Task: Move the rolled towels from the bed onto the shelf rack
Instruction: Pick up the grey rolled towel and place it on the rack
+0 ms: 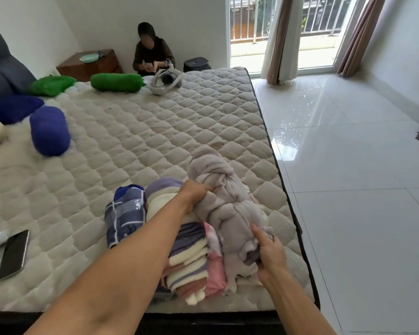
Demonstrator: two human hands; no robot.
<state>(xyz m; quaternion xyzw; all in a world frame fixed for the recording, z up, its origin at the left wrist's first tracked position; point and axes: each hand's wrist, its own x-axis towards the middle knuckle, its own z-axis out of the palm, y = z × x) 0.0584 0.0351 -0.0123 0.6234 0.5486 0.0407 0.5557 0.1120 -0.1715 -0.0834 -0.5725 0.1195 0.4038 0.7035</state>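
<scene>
While both hands work at its near right corner, the bed [136, 131] with its quilted mattress fills most of the view, stretching well beyond the hands and to their left. Right of the hands lies the glossy tiled floor [348, 165], and far beyond them curtains [282, 37] hang at a glass door. A person [153, 54] sits on the floor past the bed's far edge, next to a wooden nightstand [90, 64]. Far from the hands, toward the head of the bed, lie two green bolsters [116, 82], a blue bolster [49, 130] and a headset [165, 81].

Between the hands lies the grey towel [224, 204], loosely rolled and the uppermost of the bundle. The left hand [195, 193] grips its far part with curled fingers, the forearm crossing over the striped towel [189, 264], which touches the grey one on the left. A pink towel [214, 276] is wedged between those two, under the grey. Just left of the left forearm sits a blue plaid towel [124, 216]. The right hand [271, 252] pinches the grey towel's near end, index finger stretched along the cloth. Well left of the hands, a phone [14, 253] lies flat on the mattress.
</scene>
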